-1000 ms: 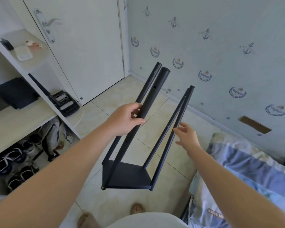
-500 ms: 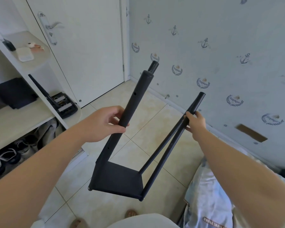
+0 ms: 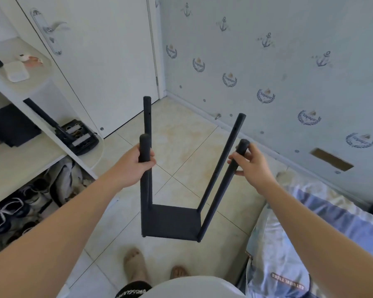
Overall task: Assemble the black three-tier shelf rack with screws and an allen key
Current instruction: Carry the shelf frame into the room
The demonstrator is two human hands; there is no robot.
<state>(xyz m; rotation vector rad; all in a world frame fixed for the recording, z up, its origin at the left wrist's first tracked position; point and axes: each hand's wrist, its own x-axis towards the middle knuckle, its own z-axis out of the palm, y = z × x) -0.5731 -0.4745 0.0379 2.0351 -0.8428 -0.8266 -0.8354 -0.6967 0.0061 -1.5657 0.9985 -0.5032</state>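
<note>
The beige tiled floor [image 3: 187, 134] fills the middle. A white shelving unit [image 3: 13, 166] stands at its left edge, with a loose black tube [image 3: 41, 115] near the right end of its middle board. Held in the air above the person's feet is the part-built black metal rack [image 3: 172, 224]: one square panel with four round posts rising from its corners. The left hand [image 3: 131, 166] is wrapped round the near left post [image 3: 144, 140] just under its tip. The right hand [image 3: 254, 166] curls its fingers round the near right post [image 3: 223, 188] below its cap. The frame looks light and stiff, though the right posts splay, so the joints may be loose. A lower grip nearer the panel should be steadier.
</note>
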